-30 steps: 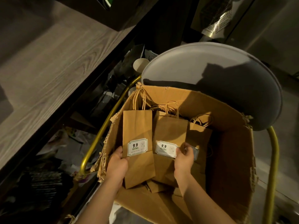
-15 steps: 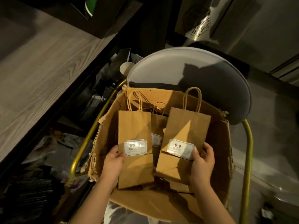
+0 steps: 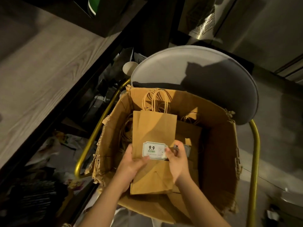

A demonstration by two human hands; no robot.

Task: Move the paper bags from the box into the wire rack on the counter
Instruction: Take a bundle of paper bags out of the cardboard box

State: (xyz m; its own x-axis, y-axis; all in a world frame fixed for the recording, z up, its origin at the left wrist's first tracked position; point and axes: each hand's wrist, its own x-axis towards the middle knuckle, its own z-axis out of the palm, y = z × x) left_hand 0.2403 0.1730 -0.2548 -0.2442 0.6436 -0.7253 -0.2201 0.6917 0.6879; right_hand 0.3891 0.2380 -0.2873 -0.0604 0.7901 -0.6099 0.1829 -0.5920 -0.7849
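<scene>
Head view: paper bags (image 3: 154, 128) held together flat, inside the box (image 3: 218, 145)
Left hand (image 3: 131, 164): fingers curled round the bags' left edge
Right hand (image 3: 177, 163): grips the right edge, thumb on label (image 3: 151, 150)

The two paper bags (image 3: 154, 128), held side by side half a second ago with one in each hand, have been brought together into a single overlapping stack over the middle of the cardboard box (image 3: 218, 145). The left hand (image 3: 131, 164) has moved rightward and the right hand (image 3: 177, 163) leftward. Both now grip the same stack, thumbs at either side of the front bag's "9.9" label (image 3: 154, 150). Where two held labels faced up before, only this one does. The twisted handles (image 3: 155, 100), formerly apart, now rise as one cluster.
</scene>
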